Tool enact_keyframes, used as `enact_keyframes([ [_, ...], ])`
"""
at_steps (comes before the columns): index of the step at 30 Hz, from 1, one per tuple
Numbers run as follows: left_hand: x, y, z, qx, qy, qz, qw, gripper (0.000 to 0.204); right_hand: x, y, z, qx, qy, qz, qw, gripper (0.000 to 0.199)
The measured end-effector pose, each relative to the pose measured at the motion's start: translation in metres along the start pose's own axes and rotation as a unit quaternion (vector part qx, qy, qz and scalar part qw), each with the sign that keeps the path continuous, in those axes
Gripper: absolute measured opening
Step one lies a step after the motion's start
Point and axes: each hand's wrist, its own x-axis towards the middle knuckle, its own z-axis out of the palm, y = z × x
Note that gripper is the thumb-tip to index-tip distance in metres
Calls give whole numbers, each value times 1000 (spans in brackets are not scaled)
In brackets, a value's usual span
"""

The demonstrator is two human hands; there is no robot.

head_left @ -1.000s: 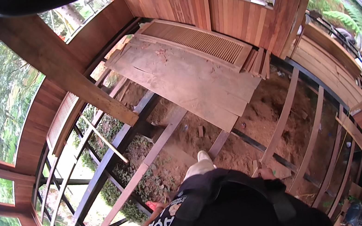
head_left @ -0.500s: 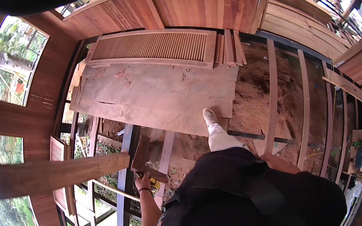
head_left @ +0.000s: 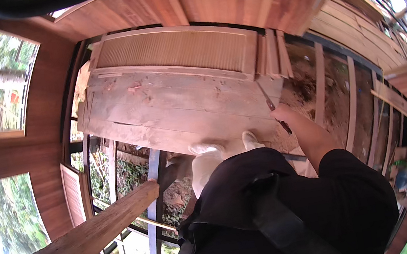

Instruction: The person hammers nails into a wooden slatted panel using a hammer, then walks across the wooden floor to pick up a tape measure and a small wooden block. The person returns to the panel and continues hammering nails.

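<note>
My right hand [head_left: 280, 111] reaches out over the right end of the plank platform [head_left: 169, 106], with its fingers closed round a long slim tool [head_left: 268, 101]. The tool has a thin, pointed far end and a dark reddish-brown grip that sticks out below the fist; its exact kind is too blurred to make out. Its tip points toward a bundle of short wooden strips [head_left: 272, 53] beside a louvered wooden panel [head_left: 171, 53] lying at the back of the platform. My left hand is out of the picture, hidden behind or beyond my body.
Both my light shoes [head_left: 250, 139] are at the platform's near edge. Open floor joists [head_left: 320, 83] over bare earth run along the right. At the left, a thick timber beam [head_left: 88, 238] crosses above a dark metal joist [head_left: 156, 207] and open gaps. Wood-clad walls [head_left: 227, 5] stand behind.
My right hand has swung forward and up with the slim tool. My left hand, earlier low at the left by a yellow-and-black item, has left view. My second foot now shows at the platform.
</note>
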Motion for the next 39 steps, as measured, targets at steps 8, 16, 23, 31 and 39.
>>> enact_keyframes([
  [8, 102, 64, -14, -39, 39, -59, 997, 52, 75, -223, 43, -75, 21, -22, 997, 33],
  [16, 231, 185, -121, -46, 136, -25, 989, 52, 101, -437, 112, -104, -145, -18, 984, 35],
  [23, 338, 267, -232, -128, 29, -43, 990, 53, 177, -564, 153, -165, -160, -37, 973, 38],
  [31, 441, 358, -320, 8, 27, -106, 994, 61, 259, -716, 156, -154, -150, 27, 976, 33],
  [39, 506, 453, -425, -128, 44, -163, 977, 54, 346, -880, 137, -111, -106, -33, 988, 24],
])
